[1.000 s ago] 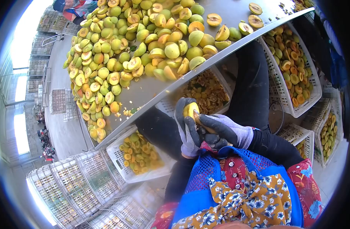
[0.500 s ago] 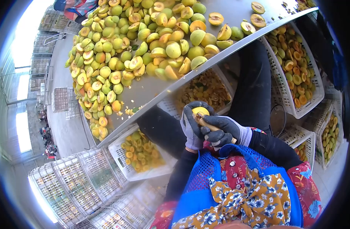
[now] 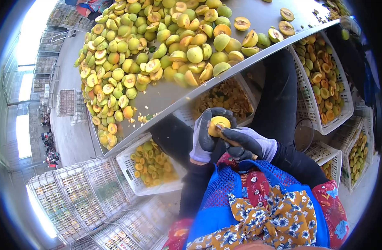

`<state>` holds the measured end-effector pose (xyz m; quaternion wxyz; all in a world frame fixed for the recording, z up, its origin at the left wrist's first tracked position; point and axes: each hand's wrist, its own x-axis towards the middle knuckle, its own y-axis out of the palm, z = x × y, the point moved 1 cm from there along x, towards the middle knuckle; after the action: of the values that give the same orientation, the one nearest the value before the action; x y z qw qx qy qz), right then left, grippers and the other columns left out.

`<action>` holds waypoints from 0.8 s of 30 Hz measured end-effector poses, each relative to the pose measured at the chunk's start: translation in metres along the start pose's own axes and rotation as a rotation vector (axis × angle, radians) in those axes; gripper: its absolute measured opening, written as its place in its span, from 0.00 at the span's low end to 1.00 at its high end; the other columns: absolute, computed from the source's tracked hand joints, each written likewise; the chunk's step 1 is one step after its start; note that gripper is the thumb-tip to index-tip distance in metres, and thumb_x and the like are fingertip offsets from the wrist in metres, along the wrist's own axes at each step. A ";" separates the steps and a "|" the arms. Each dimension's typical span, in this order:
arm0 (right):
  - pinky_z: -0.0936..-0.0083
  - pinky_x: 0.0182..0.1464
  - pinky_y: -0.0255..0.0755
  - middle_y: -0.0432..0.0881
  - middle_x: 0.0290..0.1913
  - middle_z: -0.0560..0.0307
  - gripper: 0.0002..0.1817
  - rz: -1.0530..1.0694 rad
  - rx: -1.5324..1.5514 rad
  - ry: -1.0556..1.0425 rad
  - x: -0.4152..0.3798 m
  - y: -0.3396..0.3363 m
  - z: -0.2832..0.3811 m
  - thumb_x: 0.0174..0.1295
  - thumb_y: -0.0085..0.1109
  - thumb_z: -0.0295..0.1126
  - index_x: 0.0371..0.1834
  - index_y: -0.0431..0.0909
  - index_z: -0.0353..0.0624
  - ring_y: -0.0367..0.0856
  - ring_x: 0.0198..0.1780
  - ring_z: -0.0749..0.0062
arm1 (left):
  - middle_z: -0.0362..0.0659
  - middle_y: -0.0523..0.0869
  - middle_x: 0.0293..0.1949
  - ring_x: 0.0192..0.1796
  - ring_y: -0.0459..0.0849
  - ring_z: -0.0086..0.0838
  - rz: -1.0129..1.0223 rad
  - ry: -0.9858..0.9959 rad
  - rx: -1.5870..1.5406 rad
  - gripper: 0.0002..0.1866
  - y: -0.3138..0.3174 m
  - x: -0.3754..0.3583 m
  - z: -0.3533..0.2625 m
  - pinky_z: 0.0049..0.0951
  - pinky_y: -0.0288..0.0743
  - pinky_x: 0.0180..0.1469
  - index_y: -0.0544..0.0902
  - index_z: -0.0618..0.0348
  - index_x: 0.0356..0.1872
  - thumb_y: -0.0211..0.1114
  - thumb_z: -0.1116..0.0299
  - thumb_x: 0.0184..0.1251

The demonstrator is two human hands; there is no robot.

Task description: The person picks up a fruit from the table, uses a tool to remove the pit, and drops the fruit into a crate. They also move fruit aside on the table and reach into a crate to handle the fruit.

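In a grey-and-lilac glove, my left hand (image 3: pixel 208 134) is closed around a halved yellow fruit (image 3: pixel 218 125), cut face up. My right hand (image 3: pixel 246 141), gloved too, grips a tool with a light wooden handle (image 3: pixel 254 156); its tip is at the fruit's centre, partly hidden by my fingers. Both hands are above my lap, close to the edge of a metal table (image 3: pixel 157 98). A large heap of halved green-yellow fruit (image 3: pixel 132 54) lies on the table.
Below the table edge is a crate of fruit scraps (image 3: pixel 226 100). Crates of fruit halves stand at the lower left (image 3: pixel 136 183) and right (image 3: pixel 345 104). Stacked crates (image 3: pixel 82 196) are at the far left. Part of another person (image 3: pixel 89 7) shows at the top left.
My left hand has turned and opened out slightly around the fruit, so more of its cut face shows. The camera view has shifted a little.
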<state>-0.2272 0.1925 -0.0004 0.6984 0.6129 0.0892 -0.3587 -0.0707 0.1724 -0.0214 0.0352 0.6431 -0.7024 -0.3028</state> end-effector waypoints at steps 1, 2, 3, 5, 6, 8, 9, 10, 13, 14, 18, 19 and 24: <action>0.88 0.12 0.57 0.68 0.18 0.64 0.23 -0.019 -0.038 -0.021 -0.004 0.008 0.004 0.72 0.54 0.53 0.37 0.72 0.41 0.62 0.10 0.84 | 0.50 0.86 0.38 0.39 0.87 0.34 0.029 0.001 0.123 0.26 -0.001 0.002 -0.007 0.35 0.82 0.46 0.81 0.66 0.43 0.47 0.49 0.80; 0.88 0.12 0.57 0.69 0.18 0.64 0.23 -0.038 -0.075 -0.041 -0.006 0.013 0.005 0.72 0.54 0.54 0.37 0.72 0.41 0.62 0.10 0.84 | 0.50 0.86 0.37 0.39 0.87 0.34 0.058 0.001 0.246 0.27 -0.001 0.004 -0.012 0.35 0.82 0.46 0.81 0.66 0.43 0.46 0.49 0.80; 0.88 0.12 0.57 0.68 0.18 0.64 0.23 0.008 0.006 -0.001 -0.004 0.012 0.002 0.72 0.54 0.53 0.37 0.73 0.41 0.61 0.10 0.84 | 0.50 0.86 0.36 0.38 0.87 0.34 0.086 0.003 0.367 0.27 -0.001 0.004 -0.015 0.35 0.82 0.46 0.81 0.66 0.43 0.46 0.49 0.80; 0.88 0.12 0.57 0.68 0.17 0.64 0.22 0.103 0.161 0.071 0.005 0.001 -0.003 0.72 0.54 0.52 0.38 0.73 0.41 0.60 0.10 0.84 | 0.49 0.86 0.34 0.37 0.86 0.34 0.075 0.173 0.396 0.29 0.004 0.003 -0.008 0.34 0.82 0.45 0.81 0.65 0.41 0.42 0.47 0.81; 0.89 0.11 0.55 0.67 0.16 0.65 0.21 0.272 0.402 0.178 0.012 -0.005 -0.007 0.73 0.53 0.52 0.39 0.74 0.42 0.59 0.09 0.85 | 0.50 0.86 0.34 0.37 0.86 0.34 0.032 0.191 0.337 0.29 0.010 0.001 -0.005 0.34 0.82 0.45 0.80 0.65 0.40 0.42 0.47 0.81; 0.90 0.11 0.54 0.66 0.16 0.65 0.21 0.364 0.558 0.231 0.016 -0.012 -0.015 0.73 0.53 0.51 0.39 0.74 0.42 0.59 0.09 0.85 | 0.51 0.86 0.35 0.37 0.86 0.36 0.012 0.217 0.214 0.30 0.014 -0.002 0.003 0.35 0.82 0.45 0.80 0.64 0.39 0.40 0.45 0.81; 0.90 0.11 0.54 0.65 0.16 0.65 0.21 0.411 0.632 0.255 0.016 -0.012 -0.014 0.73 0.53 0.51 0.40 0.74 0.42 0.59 0.09 0.85 | 0.51 0.86 0.35 0.37 0.86 0.36 -0.014 0.199 0.108 0.30 0.014 0.000 0.009 0.35 0.82 0.45 0.80 0.65 0.40 0.41 0.45 0.81; 0.90 0.11 0.53 0.65 0.16 0.65 0.21 0.416 0.643 0.250 0.016 -0.012 -0.014 0.73 0.53 0.51 0.40 0.74 0.41 0.58 0.09 0.85 | 0.51 0.86 0.36 0.37 0.86 0.37 -0.041 0.179 0.003 0.30 0.015 0.001 0.016 0.35 0.82 0.45 0.80 0.65 0.40 0.41 0.45 0.81; 0.90 0.10 0.54 0.66 0.16 0.65 0.21 0.371 0.586 0.231 0.016 -0.012 -0.011 0.73 0.53 0.51 0.41 0.74 0.41 0.59 0.09 0.85 | 0.51 0.86 0.37 0.38 0.86 0.37 -0.072 0.087 -0.077 0.30 0.010 0.005 0.021 0.35 0.82 0.46 0.80 0.65 0.40 0.41 0.45 0.80; 0.90 0.10 0.54 0.66 0.17 0.65 0.21 0.313 0.509 0.223 0.016 -0.015 -0.008 0.73 0.53 0.51 0.41 0.74 0.41 0.60 0.10 0.85 | 0.51 0.86 0.37 0.38 0.86 0.36 -0.074 0.048 -0.064 0.30 0.007 0.006 0.020 0.35 0.82 0.46 0.80 0.65 0.40 0.41 0.45 0.80; 0.90 0.11 0.59 0.68 0.18 0.65 0.19 0.146 0.306 0.131 0.013 -0.011 -0.007 0.73 0.54 0.50 0.42 0.73 0.43 0.66 0.12 0.85 | 0.50 0.86 0.37 0.37 0.87 0.33 0.131 0.061 0.372 0.27 -0.012 0.012 -0.003 0.32 0.82 0.44 0.80 0.65 0.40 0.47 0.47 0.80; 0.91 0.11 0.59 0.68 0.18 0.66 0.19 0.140 0.285 0.114 0.012 -0.009 -0.007 0.73 0.54 0.50 0.42 0.73 0.43 0.67 0.13 0.85 | 0.48 0.86 0.35 0.37 0.87 0.31 0.164 0.169 0.554 0.26 -0.007 0.010 -0.014 0.30 0.82 0.43 0.81 0.64 0.40 0.49 0.47 0.80; 0.85 0.17 0.68 0.75 0.22 0.64 0.20 -0.027 -0.339 -0.090 0.014 -0.021 -0.005 0.73 0.53 0.50 0.38 0.77 0.42 0.75 0.18 0.81 | 0.45 0.86 0.32 0.35 0.85 0.26 0.099 0.174 0.620 0.26 -0.009 0.014 0.002 0.27 0.80 0.41 0.81 0.63 0.40 0.50 0.47 0.80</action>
<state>-0.2286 0.1921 -0.0261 0.7901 0.4686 0.1250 -0.3750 -0.0661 0.1606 -0.0322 -0.0877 0.6117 -0.7860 -0.0164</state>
